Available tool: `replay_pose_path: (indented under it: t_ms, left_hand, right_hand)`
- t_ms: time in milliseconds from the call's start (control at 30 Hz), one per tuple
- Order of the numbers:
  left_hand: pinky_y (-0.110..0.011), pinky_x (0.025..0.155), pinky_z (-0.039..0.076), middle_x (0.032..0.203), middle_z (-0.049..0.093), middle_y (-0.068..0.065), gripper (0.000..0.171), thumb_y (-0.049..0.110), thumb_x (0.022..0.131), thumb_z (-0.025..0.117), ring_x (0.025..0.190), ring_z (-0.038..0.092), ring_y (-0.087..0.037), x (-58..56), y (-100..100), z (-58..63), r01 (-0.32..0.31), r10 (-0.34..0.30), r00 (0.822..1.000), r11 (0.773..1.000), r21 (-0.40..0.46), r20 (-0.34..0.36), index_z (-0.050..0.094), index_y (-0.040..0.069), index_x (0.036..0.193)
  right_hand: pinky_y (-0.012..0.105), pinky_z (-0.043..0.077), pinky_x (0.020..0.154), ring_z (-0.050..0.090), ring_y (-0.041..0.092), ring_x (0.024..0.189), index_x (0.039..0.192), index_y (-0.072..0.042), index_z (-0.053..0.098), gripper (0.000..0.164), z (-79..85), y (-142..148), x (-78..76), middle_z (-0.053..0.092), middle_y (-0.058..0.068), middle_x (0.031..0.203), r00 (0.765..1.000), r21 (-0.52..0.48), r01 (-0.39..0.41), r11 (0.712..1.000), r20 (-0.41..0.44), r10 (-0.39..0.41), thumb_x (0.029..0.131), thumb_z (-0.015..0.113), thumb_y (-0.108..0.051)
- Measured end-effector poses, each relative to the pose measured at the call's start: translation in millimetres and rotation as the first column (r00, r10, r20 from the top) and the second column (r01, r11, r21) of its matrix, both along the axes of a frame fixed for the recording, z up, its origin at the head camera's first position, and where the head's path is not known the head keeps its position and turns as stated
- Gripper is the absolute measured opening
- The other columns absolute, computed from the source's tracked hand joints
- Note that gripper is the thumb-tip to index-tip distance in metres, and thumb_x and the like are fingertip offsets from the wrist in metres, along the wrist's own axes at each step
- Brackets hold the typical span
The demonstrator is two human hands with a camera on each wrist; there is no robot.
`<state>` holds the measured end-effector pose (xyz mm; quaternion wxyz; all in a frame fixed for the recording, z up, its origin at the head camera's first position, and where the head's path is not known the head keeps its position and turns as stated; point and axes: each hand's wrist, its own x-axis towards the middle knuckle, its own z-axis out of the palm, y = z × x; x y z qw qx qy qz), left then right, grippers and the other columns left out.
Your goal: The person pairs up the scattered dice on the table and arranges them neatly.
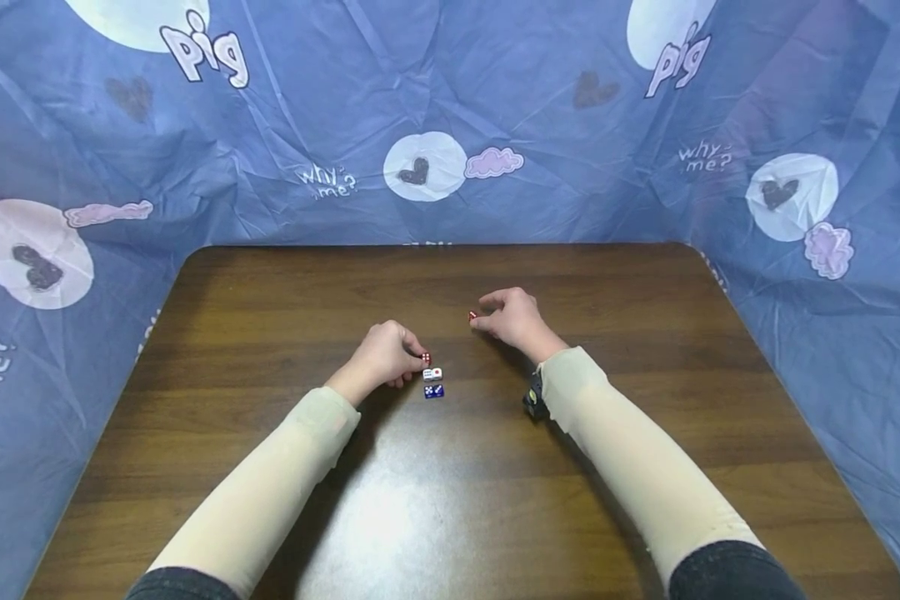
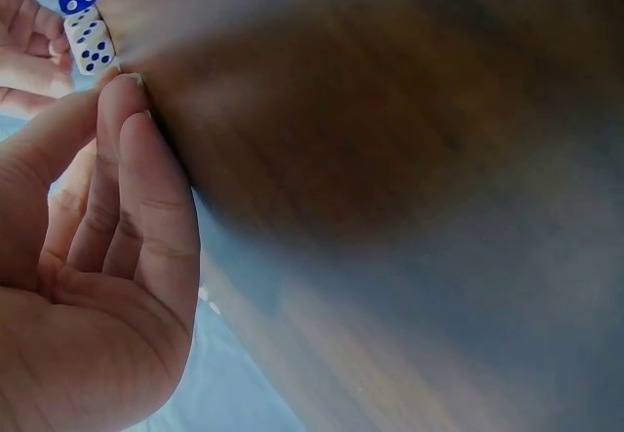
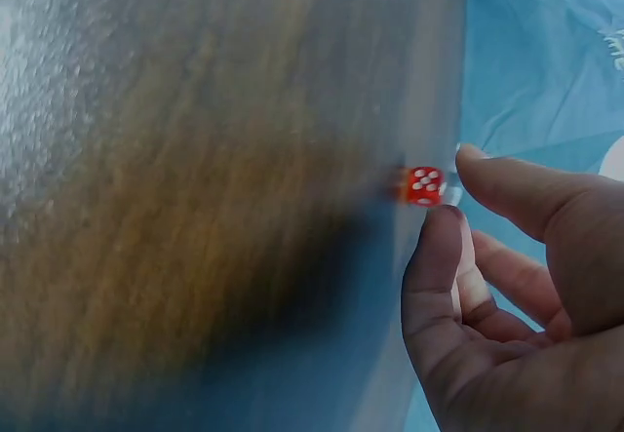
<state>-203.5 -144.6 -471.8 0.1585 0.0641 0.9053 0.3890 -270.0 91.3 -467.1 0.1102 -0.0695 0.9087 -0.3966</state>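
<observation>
My left hand (image 1: 387, 354) pinches a red die (image 1: 426, 357) between thumb and fingertips; in the left wrist view the fingers hide that die. Right in front of it sits a pair of white dice (image 1: 432, 375), side by side. Closer to me lies a pair of blue dice (image 1: 434, 391). My right hand (image 1: 516, 319) is farther back and to the right, over a second red die (image 1: 472, 317) on the table. In the right wrist view, thumb and fingers stand apart around this red die (image 3: 424, 186), a fingertip right at its edge.
The brown wooden table (image 1: 450, 517) has rounded far corners. Behind it and along both sides hangs a blue printed cloth (image 1: 270, 125). A dark device (image 1: 536, 398) is strapped at my right wrist. Light sleeves cover both forearms.
</observation>
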Motion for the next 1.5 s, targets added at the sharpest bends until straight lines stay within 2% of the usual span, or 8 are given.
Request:
replay_pose_path:
  t_ms: [133, 367, 833, 1233, 1500]
  left_hand:
    - [-0.031, 0.045, 0.055, 0.06, 0.067, -0.009, 0.004, 0.008, 0.087, 0.082, 0.05, 0.067, -0.023, -1.2, 2.1, -0.1, -0.01, 0.01, 1.0, 1.0, 0.004, 0.015, 0.081, 0.007, 0.091]
    - [-0.032, 0.045, 0.055, 0.058, 0.067, -0.008, 0.005, 0.007, 0.086, 0.082, 0.047, 0.066, -0.021, 1.7, -0.5, -4.3, -0.006, 0.005, 1.0, 1.0, 0.009, 0.025, 0.08, 0.006, 0.09]
    - [-0.032, 0.045, 0.055, 0.059, 0.067, -0.01, 0.005, 0.006, 0.086, 0.081, 0.049, 0.067, -0.024, 1.7, 0.3, 0.7, -0.013, 0.012, 1.0, 1.0, 0.022, 0.023, 0.079, 0.005, 0.09]
    - [-0.033, 0.046, 0.056, 0.06, 0.068, -0.011, 0.005, 0.006, 0.086, 0.081, 0.05, 0.067, -0.025, 0.9, 0.2, 2.1, -0.011, 0.011, 1.0, 1.0, 0.024, 0.023, 0.079, 0.005, 0.09]
    - [-0.034, 0.047, 0.056, 0.061, 0.068, -0.011, 0.005, 0.005, 0.086, 0.081, 0.051, 0.068, -0.026, 1.0, 1.2, 2.3, -0.027, 0.026, 0.999, 0.999, 0.032, 0.035, 0.079, 0.004, 0.091]
  right_hand:
    - [0.028, 0.053, 0.061, 0.068, 0.017, 0.064, 0.123, -0.004, 0.072, 0.042, -5.1, 0.3, -3.5, 0.071, 0.008, 0.073, 1.0, 0.003, 0.012, 1.0, 0.003, -0.012, 0.085, 0.085, -0.017]
    - [0.027, 0.054, 0.06, 0.066, 0.013, 0.062, 0.113, -0.008, 0.077, 0.032, -13.2, -4.6, -9.4, 0.071, 0.002, 0.071, 0.998, 0.036, -0.005, 0.999, 0.062, 0.002, 0.084, 0.086, -0.018]
    - [0.024, 0.053, 0.058, 0.065, 0.01, 0.06, 0.1, -0.008, 0.081, 0.017, -14.1, -7.8, -12.3, 0.072, 0.001, 0.071, 1.0, 0.039, 0.006, 0.999, 0.016, -0.006, 0.084, 0.085, -0.014]
    - [0.026, 0.053, 0.059, 0.067, 0.014, 0.064, 0.099, -0.008, 0.081, 0.014, -14.1, -7.5, -10.8, 0.073, 0.002, 0.074, 1.0, 0.03, 0.004, 1.0, 0.012, -0.004, 0.087, 0.083, -0.013]
    - [0.024, 0.053, 0.057, 0.065, 0.01, 0.061, 0.096, -0.008, 0.082, 0.012, -16.7, -5.8, -11.4, 0.072, 0.0, 0.074, 1.0, 0.045, 0.002, 0.999, -0.015, -0.001, 0.086, 0.083, -0.014]
